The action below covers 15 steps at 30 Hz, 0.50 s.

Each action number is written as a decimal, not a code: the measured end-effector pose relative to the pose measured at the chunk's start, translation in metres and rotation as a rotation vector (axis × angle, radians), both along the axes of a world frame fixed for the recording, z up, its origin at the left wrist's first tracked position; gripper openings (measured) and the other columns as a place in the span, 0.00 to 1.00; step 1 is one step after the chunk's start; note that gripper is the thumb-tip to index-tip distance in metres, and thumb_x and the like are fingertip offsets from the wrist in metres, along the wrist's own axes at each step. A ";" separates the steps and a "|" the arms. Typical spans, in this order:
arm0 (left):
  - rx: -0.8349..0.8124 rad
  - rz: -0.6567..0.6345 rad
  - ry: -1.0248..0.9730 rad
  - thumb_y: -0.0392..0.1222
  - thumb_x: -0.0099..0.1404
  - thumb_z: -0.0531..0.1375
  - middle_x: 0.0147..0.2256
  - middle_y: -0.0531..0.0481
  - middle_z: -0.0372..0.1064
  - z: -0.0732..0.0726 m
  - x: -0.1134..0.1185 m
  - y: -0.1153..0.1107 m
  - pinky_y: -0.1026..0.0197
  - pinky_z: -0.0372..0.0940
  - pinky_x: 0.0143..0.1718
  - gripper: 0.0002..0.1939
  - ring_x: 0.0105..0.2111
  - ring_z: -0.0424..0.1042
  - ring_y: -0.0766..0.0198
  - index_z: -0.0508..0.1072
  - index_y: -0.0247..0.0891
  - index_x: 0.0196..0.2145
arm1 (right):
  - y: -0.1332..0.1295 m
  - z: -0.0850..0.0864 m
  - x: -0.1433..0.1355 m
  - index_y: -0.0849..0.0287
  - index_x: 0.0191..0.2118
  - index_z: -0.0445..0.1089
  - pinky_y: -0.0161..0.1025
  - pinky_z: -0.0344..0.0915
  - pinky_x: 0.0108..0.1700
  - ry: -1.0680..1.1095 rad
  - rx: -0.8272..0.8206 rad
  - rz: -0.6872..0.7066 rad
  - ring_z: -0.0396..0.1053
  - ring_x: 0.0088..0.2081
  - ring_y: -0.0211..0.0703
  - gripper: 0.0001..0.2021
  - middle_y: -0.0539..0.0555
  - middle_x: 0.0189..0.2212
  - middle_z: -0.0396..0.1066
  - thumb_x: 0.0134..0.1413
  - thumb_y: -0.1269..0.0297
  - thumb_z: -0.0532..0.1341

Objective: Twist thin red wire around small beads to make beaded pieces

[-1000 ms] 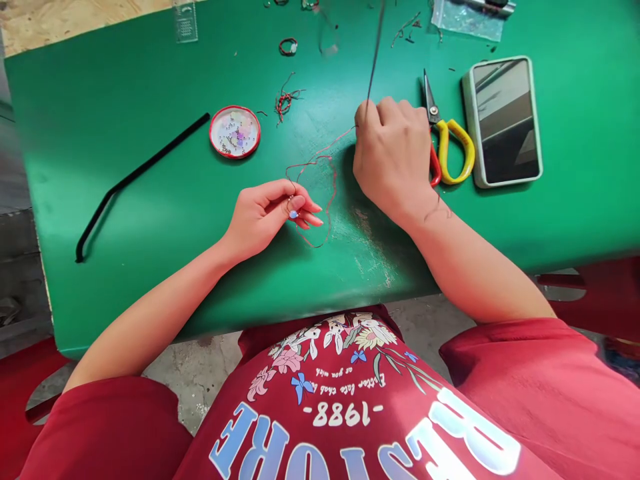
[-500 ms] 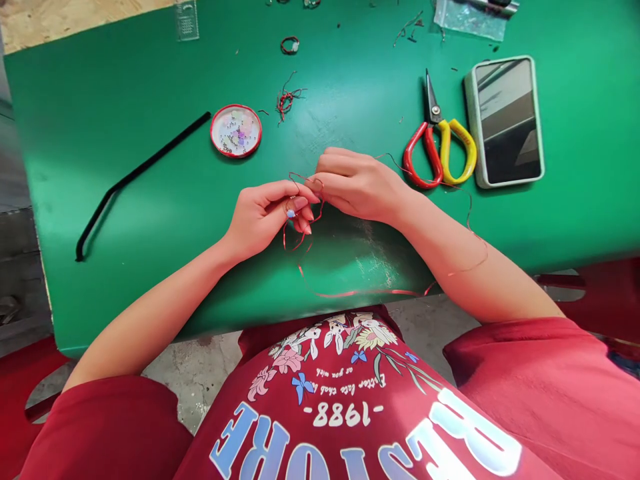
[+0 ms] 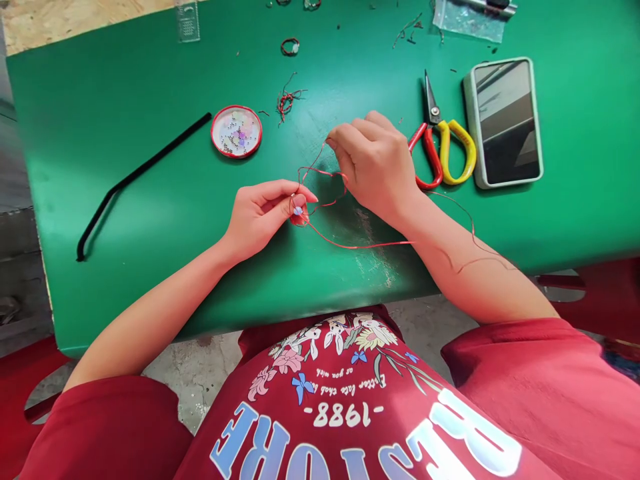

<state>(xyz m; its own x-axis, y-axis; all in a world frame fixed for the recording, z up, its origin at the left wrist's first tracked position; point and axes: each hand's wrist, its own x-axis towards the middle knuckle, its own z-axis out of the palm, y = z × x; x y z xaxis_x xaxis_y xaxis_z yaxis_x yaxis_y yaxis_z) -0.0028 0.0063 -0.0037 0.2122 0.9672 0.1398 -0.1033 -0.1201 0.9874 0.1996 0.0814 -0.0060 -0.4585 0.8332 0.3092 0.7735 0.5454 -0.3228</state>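
Between the thumb and fingers of my left hand [image 3: 265, 217] is a small blue bead [image 3: 298, 211] with thin red cord around it. My right hand [image 3: 375, 163], raised to the right, pinches a strand of the red cord [image 3: 355, 247] at its fingertips. The cord forms loose loops between both hands, and a long length of it runs right, over my right forearm. Scissors with red and yellow handles [image 3: 459, 153] lie just beyond my right wrist, one handle partly hidden by it.
A red-rimmed lid [image 3: 236, 132] holds tiny beads. A bent black rod [image 3: 143, 169] lies left. Knotted red cord [image 3: 285, 103], a small cord ring [image 3: 289, 47] and a plastic bag [image 3: 470, 23] lie farther back. A phone [image 3: 509, 123] lies right, on the green table [image 3: 150, 87].
My right hand has moved away from my left, up and to the right, drawing a cord strand with it. The trailing cord has shifted upward. My left hand has stayed in place.
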 end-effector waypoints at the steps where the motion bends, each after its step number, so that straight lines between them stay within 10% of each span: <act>1: -0.007 0.028 0.024 0.49 0.65 0.67 0.24 0.54 0.75 0.000 0.000 0.000 0.69 0.73 0.27 0.10 0.23 0.74 0.73 0.83 0.40 0.34 | 0.000 0.000 0.000 0.50 0.48 0.74 0.49 0.66 0.48 0.024 0.022 0.030 0.69 0.44 0.51 0.24 0.58 0.39 0.76 0.71 0.53 0.41; 4: 0.006 0.147 0.084 0.52 0.63 0.67 0.26 0.54 0.76 -0.002 -0.001 0.002 0.67 0.74 0.30 0.13 0.25 0.75 0.72 0.83 0.40 0.35 | -0.007 0.004 0.000 0.51 0.54 0.71 0.54 0.66 0.56 0.149 0.162 0.195 0.70 0.53 0.52 0.18 0.58 0.50 0.74 0.69 0.53 0.49; 9: 0.081 0.209 0.163 0.53 0.64 0.66 0.33 0.52 0.81 -0.008 -0.003 0.005 0.62 0.76 0.37 0.13 0.30 0.78 0.68 0.83 0.43 0.39 | -0.030 0.005 -0.009 0.59 0.49 0.69 0.44 0.73 0.46 0.382 0.182 0.552 0.73 0.40 0.39 0.12 0.51 0.38 0.74 0.70 0.60 0.52; 15: 0.123 0.211 0.208 0.47 0.65 0.66 0.37 0.51 0.83 -0.008 -0.003 0.003 0.59 0.77 0.43 0.08 0.37 0.81 0.63 0.84 0.43 0.37 | -0.039 -0.003 -0.017 0.58 0.44 0.70 0.36 0.74 0.42 0.426 0.165 0.587 0.74 0.39 0.32 0.09 0.49 0.36 0.73 0.72 0.64 0.53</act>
<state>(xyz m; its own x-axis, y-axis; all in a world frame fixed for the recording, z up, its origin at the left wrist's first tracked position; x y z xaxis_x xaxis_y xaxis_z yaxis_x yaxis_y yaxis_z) -0.0058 0.0093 -0.0116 0.0446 0.9714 0.2330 0.1391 -0.2370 0.9615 0.1822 0.0427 -0.0093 -0.6270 0.4152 0.6592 0.1659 0.8979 -0.4077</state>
